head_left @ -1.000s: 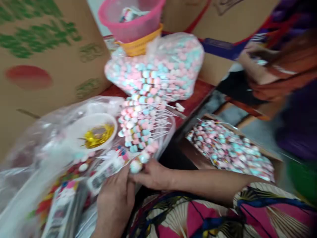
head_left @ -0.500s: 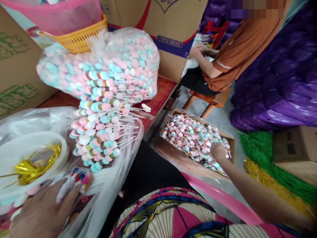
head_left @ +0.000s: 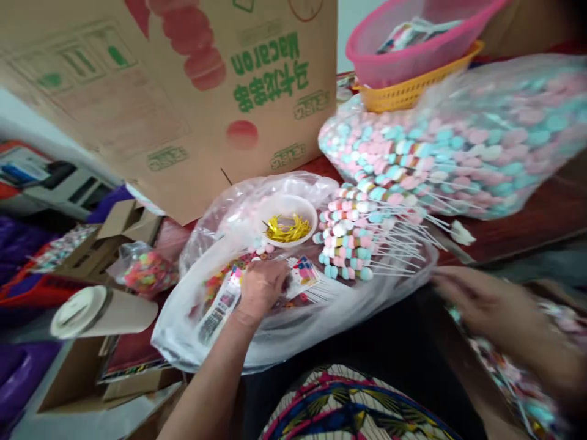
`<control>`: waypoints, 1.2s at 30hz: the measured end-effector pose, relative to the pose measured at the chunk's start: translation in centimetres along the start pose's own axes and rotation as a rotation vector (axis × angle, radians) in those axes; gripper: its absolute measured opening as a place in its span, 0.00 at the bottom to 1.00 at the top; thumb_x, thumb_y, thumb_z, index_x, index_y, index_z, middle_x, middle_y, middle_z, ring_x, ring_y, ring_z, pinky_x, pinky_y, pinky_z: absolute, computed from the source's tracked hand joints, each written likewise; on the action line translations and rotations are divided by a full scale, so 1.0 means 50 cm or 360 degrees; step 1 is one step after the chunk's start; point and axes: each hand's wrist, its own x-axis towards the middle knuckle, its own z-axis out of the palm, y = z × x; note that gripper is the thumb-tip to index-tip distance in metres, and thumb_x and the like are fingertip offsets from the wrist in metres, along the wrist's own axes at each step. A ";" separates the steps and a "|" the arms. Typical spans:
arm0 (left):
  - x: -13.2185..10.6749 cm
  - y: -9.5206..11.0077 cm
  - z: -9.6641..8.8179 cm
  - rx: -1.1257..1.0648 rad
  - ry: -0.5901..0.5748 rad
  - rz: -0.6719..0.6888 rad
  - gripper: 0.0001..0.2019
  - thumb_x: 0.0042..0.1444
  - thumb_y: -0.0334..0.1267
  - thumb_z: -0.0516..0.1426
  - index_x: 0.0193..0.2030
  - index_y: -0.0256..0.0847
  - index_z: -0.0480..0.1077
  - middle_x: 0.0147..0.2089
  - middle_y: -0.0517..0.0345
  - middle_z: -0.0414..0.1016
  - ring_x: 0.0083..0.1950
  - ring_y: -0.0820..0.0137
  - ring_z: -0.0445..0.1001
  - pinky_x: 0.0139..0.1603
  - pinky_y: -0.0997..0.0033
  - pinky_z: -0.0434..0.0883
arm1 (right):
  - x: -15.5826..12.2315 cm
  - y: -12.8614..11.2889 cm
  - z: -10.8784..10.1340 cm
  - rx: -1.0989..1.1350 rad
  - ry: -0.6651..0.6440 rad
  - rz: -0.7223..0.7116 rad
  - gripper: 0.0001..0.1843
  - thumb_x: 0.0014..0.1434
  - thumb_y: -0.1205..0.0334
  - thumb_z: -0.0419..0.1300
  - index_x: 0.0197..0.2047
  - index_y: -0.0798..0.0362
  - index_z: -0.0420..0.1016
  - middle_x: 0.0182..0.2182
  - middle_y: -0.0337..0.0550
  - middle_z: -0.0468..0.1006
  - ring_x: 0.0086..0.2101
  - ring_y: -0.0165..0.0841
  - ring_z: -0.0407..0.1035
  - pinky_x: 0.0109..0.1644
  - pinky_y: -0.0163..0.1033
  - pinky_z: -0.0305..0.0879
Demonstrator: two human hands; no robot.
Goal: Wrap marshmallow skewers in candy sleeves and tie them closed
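Note:
My left hand (head_left: 263, 284) is closed, fingers curled down on a printed clear plastic bag (head_left: 220, 308) that lies in a large plastic sack (head_left: 183, 330). Beside the fingers is a second printed bag (head_left: 305, 272), with loose white sticks (head_left: 328, 290) next to it. A white bowl (head_left: 309, 211) of gold twist ties (head_left: 287, 228) stands behind that hand. Marshmallow skewers (head_left: 348, 244) in pink, blue and white are piled to the right, sticks pointing right. My right hand (head_left: 477, 305) is smeared by motion at the table edge, above a box of wrapped skewers (head_left: 509, 373); its fingers cannot be made out.
A big bag of marshmallows (head_left: 504, 134) lies at back right, near a yellow basket (head_left: 398, 95) under a pink basket (head_left: 413, 58). A tall carton (head_left: 183, 140) stands behind. On the left are a lidded cup (head_left: 114, 311) and a bag of colourful candies (head_left: 149, 269).
The view has swung left. My right hand has come up from the box of wrapped skewers to the table edge. My left hand, spread before, is now curled on the printed bag.

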 end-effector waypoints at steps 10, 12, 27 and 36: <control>-0.029 -0.019 0.058 -0.0342 0.0272 -0.0189 0.05 0.56 0.36 0.58 0.32 0.40 0.75 0.31 0.55 0.79 0.35 0.66 0.75 0.44 0.64 0.68 | 0.130 -0.237 0.219 0.0411 -0.0235 -0.0440 0.10 0.62 0.65 0.52 0.34 0.55 0.75 0.29 0.45 0.75 0.32 0.35 0.70 0.37 0.40 0.67; -0.029 -0.030 0.060 -0.0449 0.0376 -0.0080 0.06 0.58 0.34 0.56 0.36 0.42 0.76 0.31 0.57 0.80 0.34 0.68 0.76 0.46 0.64 0.68 | 0.128 -0.220 0.203 0.0497 -0.0047 -0.0393 0.09 0.61 0.64 0.53 0.38 0.54 0.75 0.31 0.46 0.77 0.35 0.36 0.70 0.40 0.41 0.68; -0.011 0.011 -0.005 -0.0851 0.0094 -0.0101 0.15 0.53 0.35 0.60 0.49 0.41 0.70 0.38 0.56 0.78 0.36 0.69 0.75 0.38 0.71 0.71 | 0.138 -0.233 0.236 0.0502 -0.0599 -0.0047 0.14 0.60 0.58 0.52 0.25 0.53 0.68 0.21 0.39 0.71 0.25 0.30 0.65 0.29 0.33 0.61; -0.015 -0.012 -0.022 -0.1318 0.0347 0.0000 0.05 0.56 0.37 0.58 0.35 0.38 0.74 0.31 0.56 0.78 0.32 0.71 0.74 0.35 0.73 0.70 | 0.149 -0.231 0.203 0.0727 -0.0452 -0.0103 0.23 0.53 0.52 0.60 0.49 0.55 0.70 0.46 0.53 0.74 0.45 0.43 0.67 0.47 0.47 0.64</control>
